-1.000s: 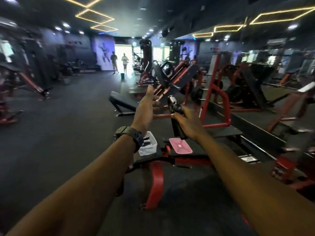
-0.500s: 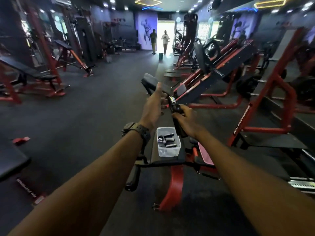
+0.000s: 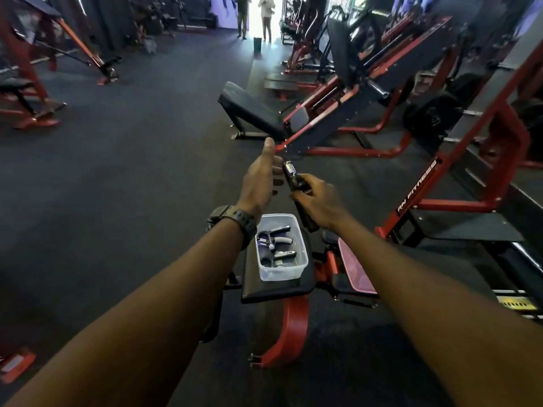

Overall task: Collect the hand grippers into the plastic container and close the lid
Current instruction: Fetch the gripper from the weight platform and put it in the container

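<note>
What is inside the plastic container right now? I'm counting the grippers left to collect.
The plastic container holds a pile of hand grippers, black with grey handles, apparently two or three. They overlap, so the exact number and anything beneath them stay hidden.

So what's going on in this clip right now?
A person in a gym holds a black hand gripper in the right hand, above an open clear plastic container on a bench pad. The left hand is open beside it. Several grippers already lie inside; the pink lid rests off to the right.
</note>
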{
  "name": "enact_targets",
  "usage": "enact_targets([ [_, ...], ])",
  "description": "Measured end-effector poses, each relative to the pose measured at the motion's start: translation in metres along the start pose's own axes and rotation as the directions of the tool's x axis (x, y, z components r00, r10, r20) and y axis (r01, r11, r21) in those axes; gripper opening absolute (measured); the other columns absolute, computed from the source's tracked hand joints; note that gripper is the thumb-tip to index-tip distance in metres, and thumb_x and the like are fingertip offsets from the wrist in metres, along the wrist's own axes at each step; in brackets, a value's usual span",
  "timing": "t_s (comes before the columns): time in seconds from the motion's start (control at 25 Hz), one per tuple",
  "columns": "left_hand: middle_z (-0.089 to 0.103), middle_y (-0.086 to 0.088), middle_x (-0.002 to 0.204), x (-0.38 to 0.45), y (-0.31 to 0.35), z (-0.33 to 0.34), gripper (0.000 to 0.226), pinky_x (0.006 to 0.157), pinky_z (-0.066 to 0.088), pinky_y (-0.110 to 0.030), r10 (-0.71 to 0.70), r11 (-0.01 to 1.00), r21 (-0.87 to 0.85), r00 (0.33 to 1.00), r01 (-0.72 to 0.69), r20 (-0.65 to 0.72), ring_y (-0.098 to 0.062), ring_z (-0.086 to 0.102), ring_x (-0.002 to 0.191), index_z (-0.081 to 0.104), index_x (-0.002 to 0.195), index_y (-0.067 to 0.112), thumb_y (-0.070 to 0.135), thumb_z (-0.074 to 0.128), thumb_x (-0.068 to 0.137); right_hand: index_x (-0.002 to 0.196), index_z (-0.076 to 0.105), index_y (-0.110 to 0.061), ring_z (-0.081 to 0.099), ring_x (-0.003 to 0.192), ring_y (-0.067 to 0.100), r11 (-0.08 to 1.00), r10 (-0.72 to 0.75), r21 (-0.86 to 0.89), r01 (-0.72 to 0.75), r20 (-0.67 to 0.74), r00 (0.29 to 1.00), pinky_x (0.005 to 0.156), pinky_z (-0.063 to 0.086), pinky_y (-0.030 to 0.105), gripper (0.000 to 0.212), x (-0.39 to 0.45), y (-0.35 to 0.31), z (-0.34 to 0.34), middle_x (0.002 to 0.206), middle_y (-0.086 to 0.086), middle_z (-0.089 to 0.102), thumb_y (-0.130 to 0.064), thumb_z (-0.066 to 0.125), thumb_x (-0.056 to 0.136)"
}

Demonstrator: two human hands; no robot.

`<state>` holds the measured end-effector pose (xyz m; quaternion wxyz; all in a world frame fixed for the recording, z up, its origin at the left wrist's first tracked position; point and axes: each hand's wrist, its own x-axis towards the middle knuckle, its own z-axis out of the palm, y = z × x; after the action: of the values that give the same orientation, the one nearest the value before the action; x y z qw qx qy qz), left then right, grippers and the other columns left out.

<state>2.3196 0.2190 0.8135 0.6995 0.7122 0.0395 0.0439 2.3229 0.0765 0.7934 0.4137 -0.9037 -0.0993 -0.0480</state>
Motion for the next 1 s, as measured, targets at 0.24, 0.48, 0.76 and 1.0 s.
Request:
enact_targets([
  [0.24, 0.072, -0.011, 0.114, 0.089, -0.047, 0.008, 0.079, 0.1, 0.052, -0.052, -0.12, 0.991, 0.058, 0.991, 0.123, -0.052, -0.029, 0.068, 0.108, 0.067, 0.115, 0.014, 0.076, 0.026, 0.09, 0.126, 0.064, -0.017, 0.068, 0.095, 0.02, 1.0, 0.004, -0.014, -0.003, 0.122, 0.993, 0.08, 0.046, 0.025, 0.044, 0.087, 0.067, 0.037, 0.111, 0.007, 0.073, -0.024, 0.07, 0.082],
  [0.48, 0.073, -0.011, 0.114, 0.154, -0.113, 0.025, 0.081, 0.098, 0.054, -0.047, -0.255, 0.956, 0.119, 0.96, 0.268, -0.113, -0.025, 0.069, 0.106, 0.069, 0.115, 0.013, 0.076, 0.025, 0.092, 0.13, 0.059, -0.018, 0.066, 0.102, 0.025, 0.995, -0.011, -0.089, 0.04, 0.307, 0.952, 0.086, 0.05, 0.033, 0.063, 0.156, 0.148, 0.076, 0.115, 0.008, 0.07, -0.037, 0.068, 0.071],
  [0.76, 0.073, -0.012, 0.117, 0.192, -0.191, 0.026, 0.078, 0.101, 0.052, -0.048, -0.438, 0.85, 0.245, 0.884, 0.466, -0.162, -0.032, 0.068, 0.112, 0.072, 0.099, 0.02, 0.08, 0.023, 0.086, 0.134, 0.051, -0.027, 0.061, 0.112, 0.026, 0.943, 0.01, -0.295, 0.152, 0.482, 0.876, 0.089, 0.052, 0.04, 0.076, 0.183, 0.213, 0.123, 0.124, 0.003, 0.064, -0.054, 0.07, 0.065],
  [1.0, 0.074, -0.023, 0.115, 0.173, -0.287, 0.004, 0.092, 0.1, 0.049, -0.043, -0.57, 0.632, 0.561, 0.811, 0.535, -0.131, -0.039, 0.067, 0.11, 0.077, 0.099, 0.007, 0.078, 0.019, 0.089, 0.129, 0.052, -0.018, 0.054, 0.112, 0.032, 0.821, -0.044, -0.397, 0.41, 0.673, 0.738, 0.094, 0.043, 0.044, 0.068, 0.16, 0.279, 0.197, 0.124, 0.008, 0.059, -0.046, 0.073, 0.071],
])
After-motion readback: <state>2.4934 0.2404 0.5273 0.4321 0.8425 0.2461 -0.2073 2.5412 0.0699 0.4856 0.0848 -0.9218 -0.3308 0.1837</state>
